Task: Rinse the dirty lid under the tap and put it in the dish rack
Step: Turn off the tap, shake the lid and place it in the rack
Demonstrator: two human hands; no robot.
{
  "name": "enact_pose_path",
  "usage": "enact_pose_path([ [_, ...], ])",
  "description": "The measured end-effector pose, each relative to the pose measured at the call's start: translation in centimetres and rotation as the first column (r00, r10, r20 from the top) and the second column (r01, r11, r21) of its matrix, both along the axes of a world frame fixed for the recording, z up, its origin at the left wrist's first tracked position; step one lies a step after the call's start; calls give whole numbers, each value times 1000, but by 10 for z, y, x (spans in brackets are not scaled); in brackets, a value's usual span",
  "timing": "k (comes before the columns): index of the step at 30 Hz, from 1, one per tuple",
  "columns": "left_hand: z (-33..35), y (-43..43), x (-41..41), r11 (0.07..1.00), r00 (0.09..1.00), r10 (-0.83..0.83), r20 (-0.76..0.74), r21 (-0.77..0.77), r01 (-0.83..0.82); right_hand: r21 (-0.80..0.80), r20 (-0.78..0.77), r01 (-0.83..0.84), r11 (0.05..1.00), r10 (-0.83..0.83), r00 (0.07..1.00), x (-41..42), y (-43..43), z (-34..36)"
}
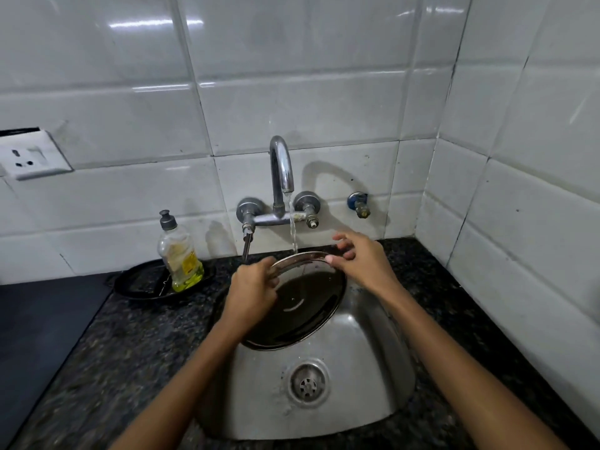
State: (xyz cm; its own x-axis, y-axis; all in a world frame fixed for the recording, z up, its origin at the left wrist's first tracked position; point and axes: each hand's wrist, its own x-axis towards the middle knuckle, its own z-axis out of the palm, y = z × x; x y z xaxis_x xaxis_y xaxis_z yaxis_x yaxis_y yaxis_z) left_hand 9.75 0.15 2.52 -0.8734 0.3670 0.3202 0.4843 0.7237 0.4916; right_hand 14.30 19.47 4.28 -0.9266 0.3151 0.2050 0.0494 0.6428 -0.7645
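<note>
A round steel lid (302, 306) with a dark underside is held tilted over the steel sink (367, 362), its upper rim under the running stream from the chrome tap (281, 170). My left hand (251, 292) grips the lid's left rim. My right hand (360, 259) rests at the upper right rim, thumb touching the edge and fingers spread above it. No dish rack is in view.
A dish soap bottle (178, 254) stands in a black tray (136, 284) on the dark granite counter (130, 352) left of the sink. A wall socket (32, 155) is at far left, a small blue valve (357, 203) right of the tap. White tiled walls enclose the corner.
</note>
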Motion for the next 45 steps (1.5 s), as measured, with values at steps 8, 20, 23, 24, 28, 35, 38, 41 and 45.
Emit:
enact_pose_path([
  [8,61,-11,-8,972,995,-88,50,223,75,-339,-25,-142,930,142,990,-2,16,-8],
  [20,103,-13,-9,965,991,-81,-106,239,104,-348,-177,-94,933,33,984,-5,10,45],
  [23,106,-13,-9,964,990,-80,-120,243,107,-337,-190,-99,936,35,981,-3,9,51],
  [24,107,-13,-9,963,989,-78,-123,247,107,-338,-194,-101,936,36,980,-3,9,52],
  [28,109,-13,-7,963,987,-71,-141,250,105,-341,-185,-80,937,17,983,-3,10,55],
  [35,109,-12,-5,961,986,-73,-153,254,110,-337,-201,-69,939,0,980,1,8,56],
  [38,110,-13,-3,960,985,-71,-159,256,110,-352,-207,-79,933,5,978,2,7,58],
  [41,112,-13,-1,959,983,-69,-170,261,113,-361,-228,-92,928,8,974,2,6,59],
  [45,114,-13,2,961,979,-62,-194,254,111,-370,-236,-91,924,1,972,2,6,61],
])
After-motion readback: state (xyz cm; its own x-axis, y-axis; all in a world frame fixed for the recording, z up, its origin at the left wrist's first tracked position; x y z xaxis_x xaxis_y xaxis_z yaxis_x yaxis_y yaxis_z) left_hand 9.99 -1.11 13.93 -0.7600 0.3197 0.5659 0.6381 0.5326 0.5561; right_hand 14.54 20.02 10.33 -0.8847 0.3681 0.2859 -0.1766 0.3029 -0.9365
